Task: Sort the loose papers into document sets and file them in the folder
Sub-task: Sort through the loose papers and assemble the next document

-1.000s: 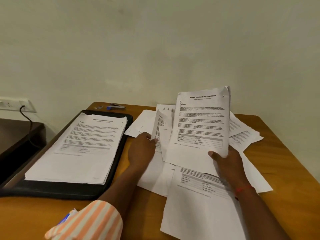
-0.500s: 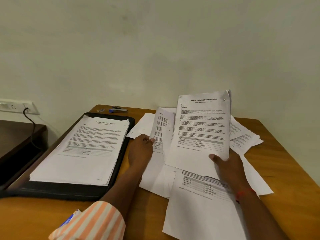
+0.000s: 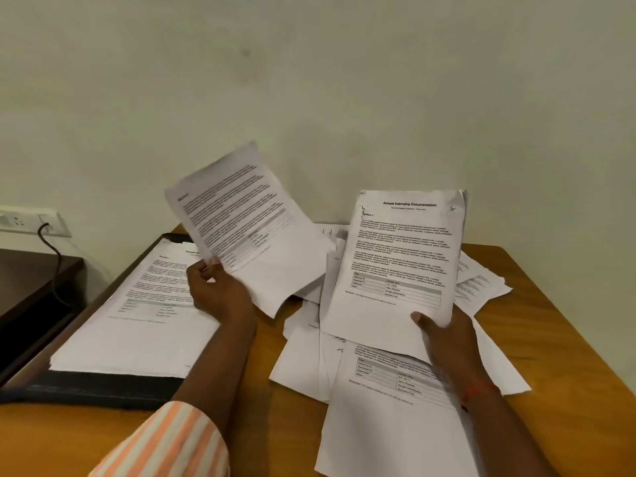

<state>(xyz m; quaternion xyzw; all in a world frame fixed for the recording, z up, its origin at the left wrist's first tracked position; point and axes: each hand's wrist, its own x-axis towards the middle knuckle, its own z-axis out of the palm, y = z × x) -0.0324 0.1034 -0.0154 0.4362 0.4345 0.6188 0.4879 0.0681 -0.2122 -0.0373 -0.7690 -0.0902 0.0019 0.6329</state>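
My left hand (image 3: 216,290) pinches the lower left edge of a single printed sheet (image 3: 247,225), lifted and tilted above the table. My right hand (image 3: 444,335) grips the bottom of a thin set of pages (image 3: 399,266) headed "Sample Internship Documentation", held upright. Under both lies a heap of loose papers (image 3: 385,418) spread over the middle of the wooden table (image 3: 568,356). At the left, an open black folder (image 3: 103,390) carries a stack of sorted pages (image 3: 137,332).
A wall socket (image 3: 31,220) with a black cable plugged in sits on the wall at far left, above a dark side cabinet (image 3: 31,280). The wall rises close behind the table. My striped sleeve (image 3: 172,445) is at the bottom.
My left hand has lifted one sheet out of the heap and raised it up and to the left, over the folder's far corner. The right hand's set has stayed nearly still.
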